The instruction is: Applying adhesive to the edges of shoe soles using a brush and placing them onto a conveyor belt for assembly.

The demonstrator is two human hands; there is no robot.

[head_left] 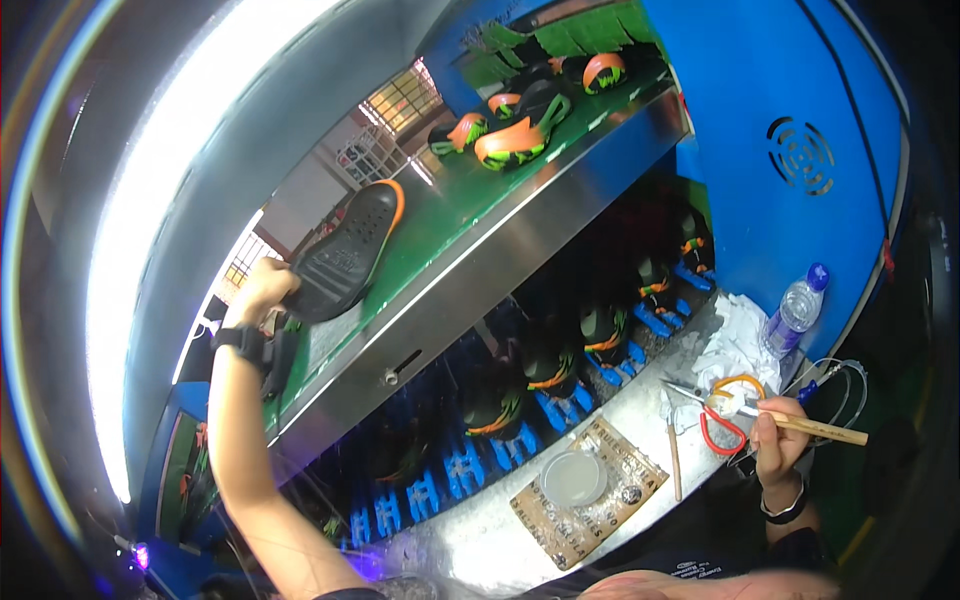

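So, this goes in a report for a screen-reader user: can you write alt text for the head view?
A person's left hand holds a black shoe sole with an orange rim on a green upper conveyor belt, while the right hand holds a wooden-handled brush. Below, black shoes sit on blue holders; a small round dish rests on the workbench.

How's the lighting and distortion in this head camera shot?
Head view: the light strip is blown out to white glare; fisheye bends the steel shelf edge; the lower tier of shoes sits in deep shadow; the left hand holding the shoe sole stays sharp.
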